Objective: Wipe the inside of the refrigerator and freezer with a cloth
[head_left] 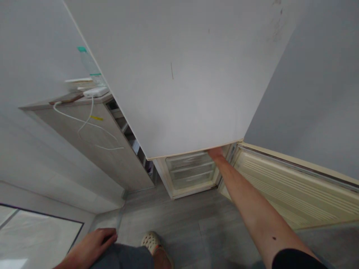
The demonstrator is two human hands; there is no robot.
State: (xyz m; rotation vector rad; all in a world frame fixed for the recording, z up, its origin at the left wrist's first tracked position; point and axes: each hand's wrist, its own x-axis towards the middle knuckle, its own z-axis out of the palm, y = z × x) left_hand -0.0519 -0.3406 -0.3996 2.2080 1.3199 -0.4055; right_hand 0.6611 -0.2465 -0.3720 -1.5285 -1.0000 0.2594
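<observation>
My right hand (215, 152) reaches into the lower freezer compartment of a white fridge, at the top of its opening. The upper door (193, 93) hides its fingers, so what they touch does not show. Below and left of that hand, several clear-fronted drawers (192, 172) are stacked in the compartment. The lower door (288, 186), cream and ribbed inside, stands swung out to the right, behind my forearm. My left hand (94, 241) rests by my knee in grey cloth, palm down with its thumb and fingers loosely apart, holding nothing.
A wooden cabinet (84, 138) stands left of the fridge. On it are a clear bottle (89, 61), a white box (95, 92) and a hanging white cable (91, 108). My shoe (151, 241) is on the grey floor (179, 220). A grey wall (316, 93) rises at right.
</observation>
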